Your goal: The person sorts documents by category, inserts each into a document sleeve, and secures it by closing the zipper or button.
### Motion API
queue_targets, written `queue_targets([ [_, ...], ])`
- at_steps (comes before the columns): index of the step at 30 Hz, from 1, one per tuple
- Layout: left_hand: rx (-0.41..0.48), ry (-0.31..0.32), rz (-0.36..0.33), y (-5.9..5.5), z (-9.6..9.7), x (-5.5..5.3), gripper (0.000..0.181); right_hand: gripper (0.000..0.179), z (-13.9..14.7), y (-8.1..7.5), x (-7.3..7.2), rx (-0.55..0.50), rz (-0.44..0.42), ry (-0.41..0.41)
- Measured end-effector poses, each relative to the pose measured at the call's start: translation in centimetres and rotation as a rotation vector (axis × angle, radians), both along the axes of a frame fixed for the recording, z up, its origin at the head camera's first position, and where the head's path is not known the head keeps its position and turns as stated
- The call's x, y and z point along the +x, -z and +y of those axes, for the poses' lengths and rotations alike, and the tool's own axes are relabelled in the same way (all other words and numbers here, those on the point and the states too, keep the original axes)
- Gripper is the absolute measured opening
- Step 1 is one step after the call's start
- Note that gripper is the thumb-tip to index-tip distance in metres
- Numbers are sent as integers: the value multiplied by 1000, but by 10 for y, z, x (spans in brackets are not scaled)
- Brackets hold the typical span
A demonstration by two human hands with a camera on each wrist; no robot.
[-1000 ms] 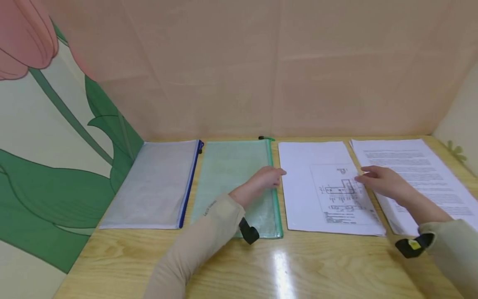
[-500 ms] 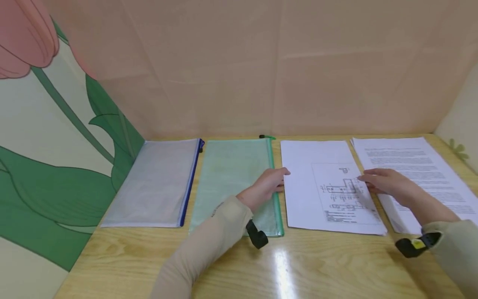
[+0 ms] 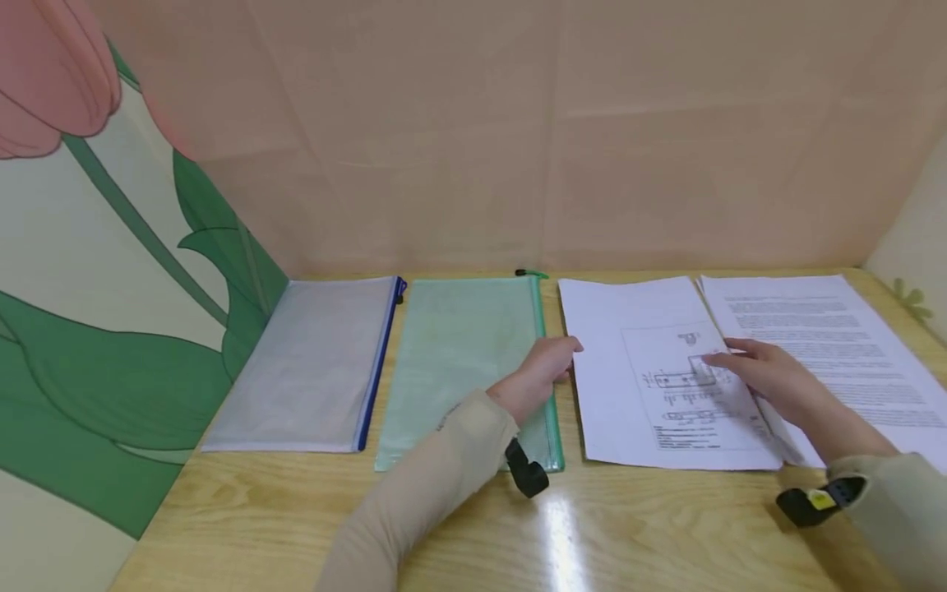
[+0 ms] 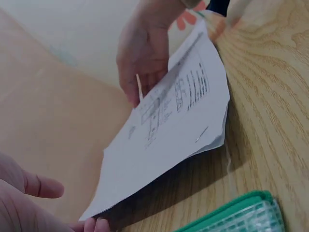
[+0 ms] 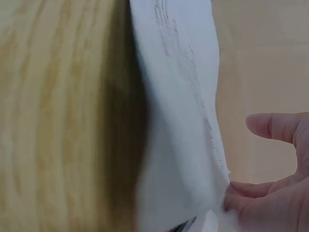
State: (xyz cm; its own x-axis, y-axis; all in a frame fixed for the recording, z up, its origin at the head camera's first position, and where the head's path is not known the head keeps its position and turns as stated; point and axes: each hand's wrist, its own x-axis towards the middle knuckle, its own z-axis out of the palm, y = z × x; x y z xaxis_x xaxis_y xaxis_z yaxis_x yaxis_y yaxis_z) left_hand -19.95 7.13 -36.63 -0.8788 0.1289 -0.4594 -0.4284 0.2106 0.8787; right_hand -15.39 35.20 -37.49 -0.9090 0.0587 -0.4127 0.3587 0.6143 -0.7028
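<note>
A stapled set of paper sheets (image 3: 610, 386), its top page printed with a technical drawing, is raised off the table between both hands. My left hand (image 3: 538, 368) holds its left long edge. At the opposite edge my right hand (image 3: 786, 390) grips, thumb over the drawing and the other fingers beneath. A staple (image 4: 202, 134) shows near one corner in the left wrist view, where a shadow lies under the sheets. The pages sag and bend in the right wrist view. A second paper stack (image 3: 829, 353), covered in text lines, lies partly behind my right hand.
To the left lie a green mesh zip pouch (image 3: 459, 329), under my left forearm, and a whitish zip pouch (image 3: 303, 370) with a blue zip. Behind the wooden table (image 3: 251, 518) rises a peach-coloured backdrop (image 3: 444, 148).
The drawing sheets have come up off the table and shifted slightly right, now close against the text stack. My left hand moved right with them; my right hand's thumb came over the page.
</note>
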Motion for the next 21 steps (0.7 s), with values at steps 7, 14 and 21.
queue_targets([
  [7,-13,51,91,10,5,4,20,96,-2,5,5,-93,36,4],
  [14,104,33,125,24,8,9,54,97,-4,10,5,-114,53,0],
  [21,142,61,250,29,6,12,72,87,-11,14,9,-124,82,-5],
])
